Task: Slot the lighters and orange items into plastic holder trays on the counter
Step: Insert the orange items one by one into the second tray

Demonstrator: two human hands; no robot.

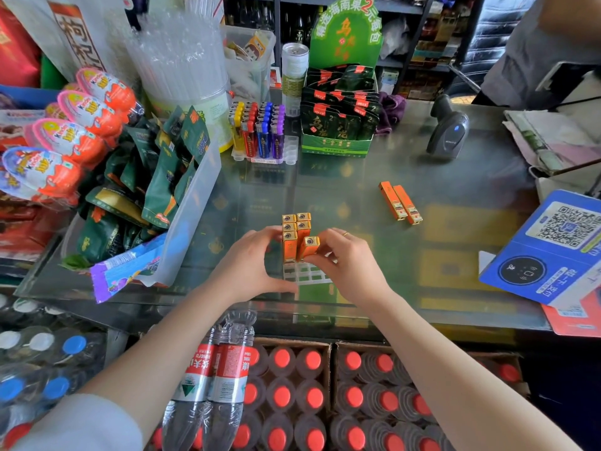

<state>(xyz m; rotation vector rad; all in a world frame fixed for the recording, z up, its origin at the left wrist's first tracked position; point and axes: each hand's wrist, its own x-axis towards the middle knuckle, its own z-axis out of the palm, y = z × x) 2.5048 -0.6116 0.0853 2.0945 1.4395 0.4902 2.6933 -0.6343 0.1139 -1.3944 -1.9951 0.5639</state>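
So both hands are down at the near edge of the glass table [357, 164], working on a clear tray [309, 275] with a grid of little slots. Five orange lighters [294, 229] already stand upright in the far end of the tray, packed in two rows with their gold tops up. The right hand [346, 265] pinches a sixth lighter [309, 247] between thumb and fingers, tilted a bit, its lower end right at the tray next to the standing ones. There's a ring on that hand. The left hand [252, 265] is curled against the left side of the standing bunch, fingertips touching them, and its thumb rests by the tray's near edge. Can't really tell if it's gripping the lighters or just steadying them.

Two more orange lighters [400, 202] lie flat side by side on the glass, well off to the right and further back. At the back sits a second tray [265, 157] full of yellow, red, blue and purple lighters [258, 131] standing in rows, with a few empty slots on its right side.

Around that: a green display box [336, 143] of dark packets, a tall can [294, 76] behind the coloured lighters, a barcode scanner [448, 128] on the right, a blue QR code card [549, 252] at the right edge, and a bin of snack packs [156, 187] on the left. Below the table there are crates of red-capped bottles [292, 395].
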